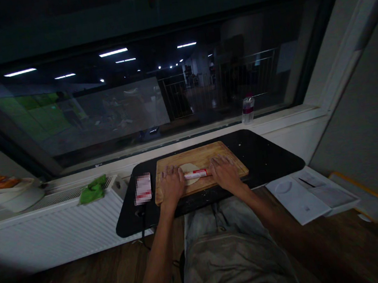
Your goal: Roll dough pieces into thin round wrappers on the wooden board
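Note:
A wooden cutting board [207, 151] lies on a small black table [266, 155]. On the board is a thin, pale sheet of dough [188, 167], roughly round. Across the dough lies a rolling pin [196, 174] with a red and white label or wrapping at its middle. My left hand [172, 181] rests over its left end and my right hand [224, 170] over its right end, fingers pointing away from me. Both ends of the pin are hidden under my palms and fingers.
A phone [143, 188] lies left of the board, beside a cable. Farther left, a green cloth [93, 190] and a white container [18, 194] sit on the radiator [66, 234]. A bottle [248, 109] stands on the windowsill. Right of the table is an open white box [314, 195].

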